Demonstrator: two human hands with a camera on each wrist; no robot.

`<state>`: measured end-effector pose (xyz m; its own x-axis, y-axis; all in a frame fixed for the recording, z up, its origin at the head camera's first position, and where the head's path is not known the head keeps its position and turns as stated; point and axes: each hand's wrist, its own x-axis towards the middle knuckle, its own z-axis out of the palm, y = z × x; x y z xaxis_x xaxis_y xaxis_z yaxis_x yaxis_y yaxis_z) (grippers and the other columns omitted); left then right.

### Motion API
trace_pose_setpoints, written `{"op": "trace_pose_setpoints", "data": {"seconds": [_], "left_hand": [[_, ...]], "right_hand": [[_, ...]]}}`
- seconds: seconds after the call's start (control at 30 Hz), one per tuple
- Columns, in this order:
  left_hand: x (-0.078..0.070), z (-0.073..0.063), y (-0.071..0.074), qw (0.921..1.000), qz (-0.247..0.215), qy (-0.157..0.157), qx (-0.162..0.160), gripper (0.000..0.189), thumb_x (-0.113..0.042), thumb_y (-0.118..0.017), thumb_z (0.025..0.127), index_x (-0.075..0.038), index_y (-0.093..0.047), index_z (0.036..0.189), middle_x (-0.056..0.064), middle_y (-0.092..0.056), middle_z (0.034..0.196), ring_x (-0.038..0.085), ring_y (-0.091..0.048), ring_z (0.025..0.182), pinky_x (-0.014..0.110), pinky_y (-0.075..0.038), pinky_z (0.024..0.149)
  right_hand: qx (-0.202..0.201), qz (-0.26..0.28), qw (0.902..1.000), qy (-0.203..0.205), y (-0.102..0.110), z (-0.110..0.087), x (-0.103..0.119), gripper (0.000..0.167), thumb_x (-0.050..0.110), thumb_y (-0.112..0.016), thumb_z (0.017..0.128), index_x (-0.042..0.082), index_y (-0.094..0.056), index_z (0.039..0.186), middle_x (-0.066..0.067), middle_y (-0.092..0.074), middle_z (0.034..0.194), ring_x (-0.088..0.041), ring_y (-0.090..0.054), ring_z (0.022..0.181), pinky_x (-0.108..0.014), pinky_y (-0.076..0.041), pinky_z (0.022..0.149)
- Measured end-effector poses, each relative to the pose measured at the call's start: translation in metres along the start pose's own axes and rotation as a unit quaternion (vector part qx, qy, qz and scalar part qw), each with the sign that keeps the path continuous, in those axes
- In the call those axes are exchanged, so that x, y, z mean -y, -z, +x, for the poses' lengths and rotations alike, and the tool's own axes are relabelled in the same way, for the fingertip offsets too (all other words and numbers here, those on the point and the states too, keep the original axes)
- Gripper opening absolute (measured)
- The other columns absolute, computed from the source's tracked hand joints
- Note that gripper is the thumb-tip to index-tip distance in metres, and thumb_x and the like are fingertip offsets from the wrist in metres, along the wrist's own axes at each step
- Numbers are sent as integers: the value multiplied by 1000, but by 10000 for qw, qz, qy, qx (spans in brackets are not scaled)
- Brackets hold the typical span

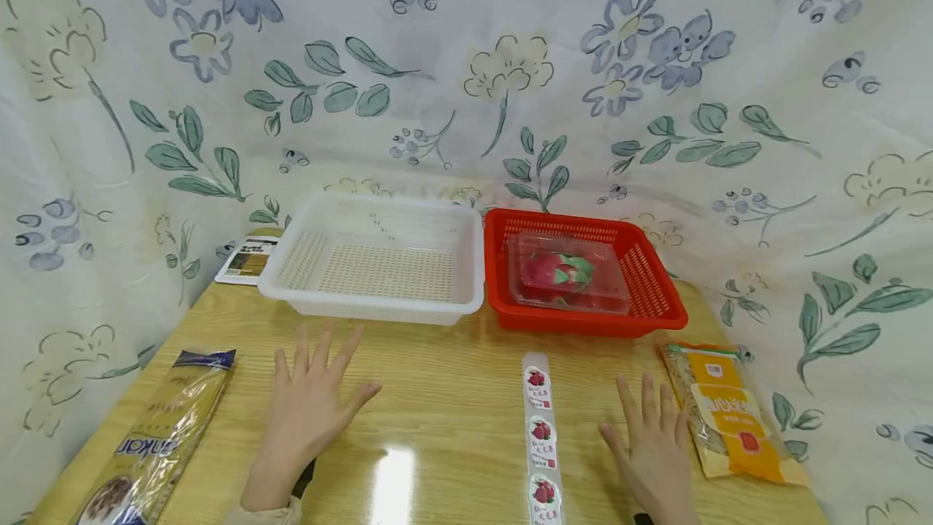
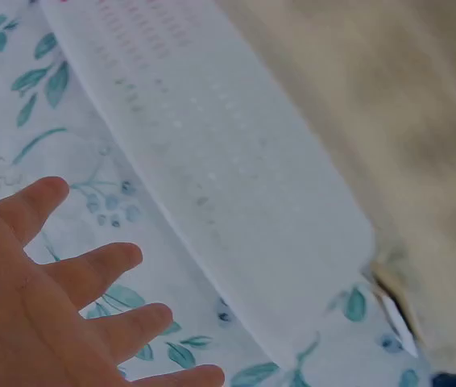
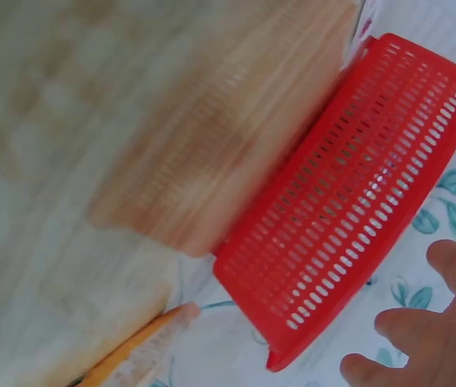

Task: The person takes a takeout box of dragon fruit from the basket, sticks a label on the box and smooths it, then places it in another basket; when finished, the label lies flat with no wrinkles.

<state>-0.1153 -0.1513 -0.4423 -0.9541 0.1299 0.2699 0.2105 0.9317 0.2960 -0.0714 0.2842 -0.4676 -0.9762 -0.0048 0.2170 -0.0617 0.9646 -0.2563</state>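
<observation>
From where I stand: left hand [image 1: 309, 403] has fingers straight, spread wide, thumb well out, grip bare. Right hand [image 1: 651, 444] likewise, fingers straight, a bit narrower, nothing in it. Can't tell if either palm touches the table [image 1: 437, 395].

Next out: sticker strip [image 1: 542, 440], lying lengthwise between the hands, nearer the right thumb, running off the lower edge of the head view. Orange packet [image 1: 729, 411] just outside the right hand; long gold packet [image 1: 156, 444] outside the left, lying at a slant.

Beyond the fingertips: white basket [image 1: 372, 308] ahead of the left hand, red basket [image 1: 583, 324] beside it. In the red one sits a clear box [image 1: 576, 298], pink fruit [image 1: 555, 270] showing inside. Flat packet [image 1: 248, 260] by the white basket's far-left corner, flowered cloth [image 1: 437, 6] behind.

Handling, my judgement: strip looks thin, so pin it with one hand and lift a sticker by its edge with the other, or it will likely curl. Box looks flimsy; best held at both ends, kept level, without squeezing the lid. Forearms should stay off the strip when reaching for the baskets. Soft packets probably want a whole-hand hold.
</observation>
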Motion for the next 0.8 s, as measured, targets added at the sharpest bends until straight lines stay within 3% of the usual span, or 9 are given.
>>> {"op": "trace_pose_setpoints", "data": {"seconds": [0.17, 0.3, 0.47, 0.57, 0.63, 0.8], "left_hand": [[-23, 31, 7, 9990, -391, -175, 127, 74, -60, -50, 92, -24, -29, 153, 21, -21, 160, 51, -9, 146, 76, -10, 110], [-44, 58, 13, 9957, -763, -290, 436, 73, -60, -45, 95, -24, -25, 154, 18, -19, 161, 48, -9, 147, 74, -11, 112], [-72, 91, 12, 9870, -1335, -538, 718, 70, -59, -38, 98, -19, -27, 154, 18, -24, 159, 47, -20, 145, 70, -19, 112], [-89, 111, 8, 9744, -1942, -666, 915, 68, -55, -40, 99, -14, -31, 152, 17, -30, 158, 42, -25, 145, 63, -24, 115], [-100, 123, 5, 9619, -2422, -640, 1093, 67, -52, -41, 100, -12, -31, 152, 15, -31, 157, 37, -26, 146, 57, -25, 118], [-129, 153, -8, 9298, -3412, -200, 1369, 66, -51, -42, 100, -12, -31, 152, 10, -34, 156, 33, -35, 142, 51, -28, 118]], "right_hand": [[40, -108, 9999, 34, 3, 9, 1, 74, 46, -52, 96, 24, -14, 156, -21, -3, 162, -48, -1, 148, -74, -7, 111], [19, -159, 9998, 88, 5, 21, 4, 75, 47, -52, 96, 24, -14, 157, -20, -5, 163, -49, -5, 147, -74, -14, 110], [116, -72, 9999, 81, 6, 38, 12, 75, 46, -51, 97, 20, -15, 156, -21, -9, 162, -50, -11, 145, -75, -17, 108], [216, 29, 9998, -40, 5, 48, 16, 73, 47, -48, 98, 17, -16, 156, -21, -10, 162, -49, -13, 145, -73, -18, 110], [265, 112, 9995, -116, 5, 55, 18, 72, 48, -46, 99, 15, -17, 156, -21, -11, 162, -50, -13, 145, -72, -17, 111], [324, 397, 9983, -282, 3, 72, 25, 72, 50, -41, 100, 12, -16, 156, -21, -8, 162, -51, -15, 144, -69, -15, 114]]}}
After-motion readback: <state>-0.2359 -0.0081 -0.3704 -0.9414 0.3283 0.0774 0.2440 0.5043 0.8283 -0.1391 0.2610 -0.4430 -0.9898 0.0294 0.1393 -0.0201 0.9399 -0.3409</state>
